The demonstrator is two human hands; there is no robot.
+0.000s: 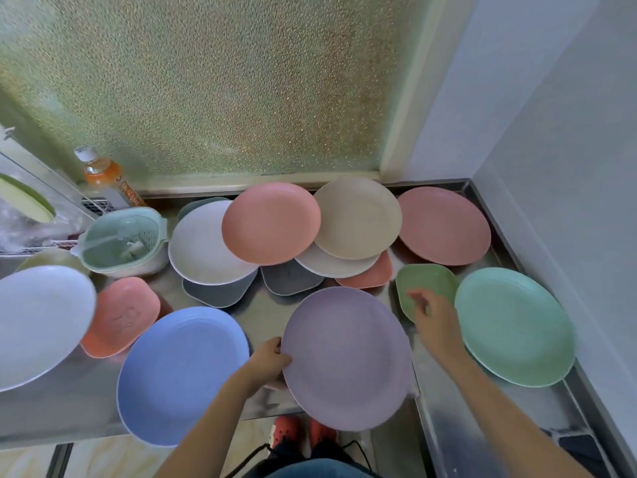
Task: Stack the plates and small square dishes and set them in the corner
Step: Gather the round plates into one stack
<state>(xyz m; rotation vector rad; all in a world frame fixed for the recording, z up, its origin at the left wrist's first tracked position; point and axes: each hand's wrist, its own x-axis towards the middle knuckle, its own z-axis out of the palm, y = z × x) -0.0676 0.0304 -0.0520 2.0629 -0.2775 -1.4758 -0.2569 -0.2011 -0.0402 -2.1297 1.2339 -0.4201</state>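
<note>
At the near edge of the steel worktop [262,315] the left hand [267,362] pinches the rim of a lilac plate [348,357], thumb on top, fingers under — the plate looks partly raised and overhangs the edge. The right hand [432,320] hangs loose and empty over a small green square dish [422,281], fingers spread, apparently not yet touching. Other plates lie scattered: blue [182,374], mint [513,326], pink [270,222], beige [358,217] and more, some leaning on grey and coral square dishes. The back right corner [465,184] holds only a rose plate [444,225]. These look like light, stiff, matte plastic — unlikely to break, easy to grip by the rim, though a tall stack may slide.
</note>
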